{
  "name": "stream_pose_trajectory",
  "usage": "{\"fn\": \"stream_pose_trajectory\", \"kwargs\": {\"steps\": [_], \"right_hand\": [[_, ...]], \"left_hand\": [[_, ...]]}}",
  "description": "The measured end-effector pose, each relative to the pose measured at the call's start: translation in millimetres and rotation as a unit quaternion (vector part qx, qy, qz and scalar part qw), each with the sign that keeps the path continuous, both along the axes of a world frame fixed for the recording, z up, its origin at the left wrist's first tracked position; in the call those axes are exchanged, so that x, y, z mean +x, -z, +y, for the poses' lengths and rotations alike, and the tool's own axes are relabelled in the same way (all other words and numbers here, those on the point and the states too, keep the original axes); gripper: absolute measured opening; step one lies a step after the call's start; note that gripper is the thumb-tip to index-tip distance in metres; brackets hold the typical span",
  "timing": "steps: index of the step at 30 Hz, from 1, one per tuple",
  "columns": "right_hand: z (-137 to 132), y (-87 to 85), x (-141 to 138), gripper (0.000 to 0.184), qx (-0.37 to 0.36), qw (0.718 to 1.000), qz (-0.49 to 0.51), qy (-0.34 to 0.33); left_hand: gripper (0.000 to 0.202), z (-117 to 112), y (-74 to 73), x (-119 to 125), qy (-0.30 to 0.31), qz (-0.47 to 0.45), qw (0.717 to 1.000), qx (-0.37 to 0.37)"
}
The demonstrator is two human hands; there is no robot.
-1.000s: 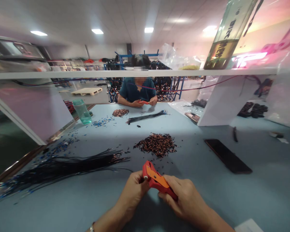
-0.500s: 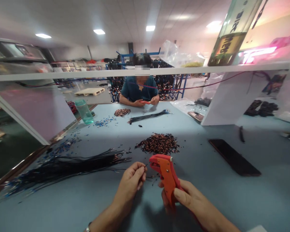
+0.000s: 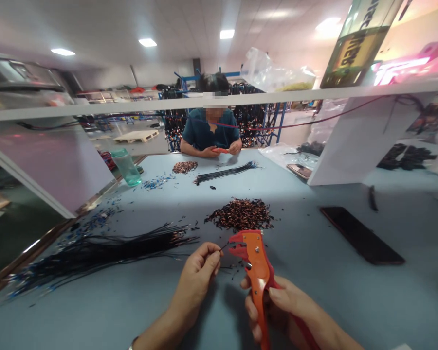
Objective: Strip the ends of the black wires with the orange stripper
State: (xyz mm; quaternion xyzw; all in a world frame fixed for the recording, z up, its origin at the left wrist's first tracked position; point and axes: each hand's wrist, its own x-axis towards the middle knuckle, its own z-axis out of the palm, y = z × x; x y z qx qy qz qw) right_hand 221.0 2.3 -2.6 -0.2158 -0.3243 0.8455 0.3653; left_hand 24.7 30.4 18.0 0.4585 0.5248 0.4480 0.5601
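Between thumb and fingers, my left hand [image 3: 200, 272] pinches a thin black wire [image 3: 223, 248], its tip pointing at the tool's jaws. My right hand [image 3: 277, 301] is wrapped round an orange and red wire stripper [image 3: 257, 265]. The stripper's jaws are apart and face left, close to the wire tip. Behind the tool lies a heap of short black and copper-coloured offcuts [image 3: 241, 214]. To the left of my left hand, a bundle of long black wires [image 3: 124, 250] rests on the table, with blue ends at its far left.
Across the table [image 3: 299, 311] sits a person [image 3: 209, 129] holding a red tool. A dark phone [image 3: 361, 236] lies at the right. Blue scraps [image 3: 156, 183], a green cup [image 3: 127, 167] and another wire bundle [image 3: 224, 173] are farther back. A white shelf [image 3: 149, 106] spans overhead.
The stripper has turned a little and its handles have spread, with its jaws now plainly apart. My left hand stays almost where it was, still pinching the wire.
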Motion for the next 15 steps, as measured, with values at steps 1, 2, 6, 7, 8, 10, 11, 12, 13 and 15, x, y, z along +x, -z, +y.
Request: {"fn": "stream_pose_trajectory", "kwargs": {"steps": [1,2,6,7,8,10,11,12,13,15], "right_hand": [[-0.1,0.5,0.3,0.042,0.006,1.0,-0.005,-0.004],[-0.2,0.7,0.6,0.043,0.008,1.0,-0.011,-0.008],[-0.9,-0.9,2.2,0.044,-0.002,0.999,-0.04,-0.009],[-1.0,-1.9,2.5,0.044,0.001,0.999,-0.046,-0.007],[-1.1,-3.1,2.7,0.044,0.008,0.999,-0.051,-0.004],[-1.1,-5.5,3.1,0.045,0.019,0.998,-0.055,-0.002],[-1.0,-6.4,3.2,0.045,0.022,0.998,-0.055,-0.002],[-1.0,-7.1,3.3,0.046,0.023,0.998,-0.055,-0.003],[-1.0,-7.4,3.4,0.046,0.023,0.998,-0.056,-0.004],[-1.0,-7.2,3.6,0.046,0.02,0.998,-0.06,-0.006]], "left_hand": [[0.027,-0.1,-0.7,0.0,-0.001,-0.002,1.0,0.001],[0.026,-0.1,-1.3,0.0,-0.003,-0.002,1.0,0.002],[0.024,0.4,-2.5,-0.1,0.001,0.019,1.0,0.016],[0.024,0.6,-2.4,-0.2,0.002,0.028,0.999,0.022],[0.024,0.7,-2.2,-0.4,0.003,0.037,0.999,0.029],[0.023,0.7,-1.7,-0.9,0.005,0.05,0.998,0.041],[0.022,0.5,-1.5,-1.2,0.007,0.053,0.998,0.046],[0.022,0.2,-1.4,-1.4,0.009,0.053,0.997,0.048],[0.023,-0.1,-1.5,-1.6,0.011,0.053,0.997,0.05],[0.024,-0.7,-2.2,-1.7,0.013,0.054,0.997,0.047]]}}
